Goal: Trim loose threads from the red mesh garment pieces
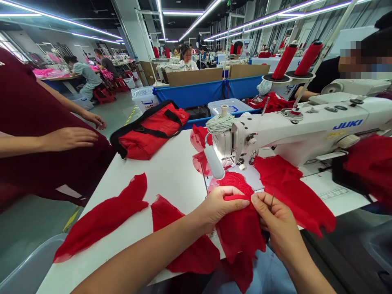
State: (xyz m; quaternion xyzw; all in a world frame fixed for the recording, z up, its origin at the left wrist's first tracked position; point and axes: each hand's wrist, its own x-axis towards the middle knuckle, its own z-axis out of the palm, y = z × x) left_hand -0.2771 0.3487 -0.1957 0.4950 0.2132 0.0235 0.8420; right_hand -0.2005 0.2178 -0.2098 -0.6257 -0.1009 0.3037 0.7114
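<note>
My left hand [219, 206] is closed on a piece of red sheer fabric [239, 232], thumb on top, in front of the sewing machine [229, 141]. Thumb and forefinger of my right hand [274, 218] pinch the same fabric at its right edge, close to my left thumb. A thin pointed metal tool [272, 199] sticks out between my right fingers; its kind is hard to make out. The fabric hangs over the table's front edge towards my lap. Its far part lies near the machine's needle area, under a grey lamp [214, 162].
More red fabric pieces [104, 222] lie on the white table [128, 241] to the left, and another [294, 188] lies right of my hands. A red and black bag [150, 134] sits at the back left. Beside the table stands a person in dark red [45, 122]. Red thread cones [284, 61] rise behind the machine.
</note>
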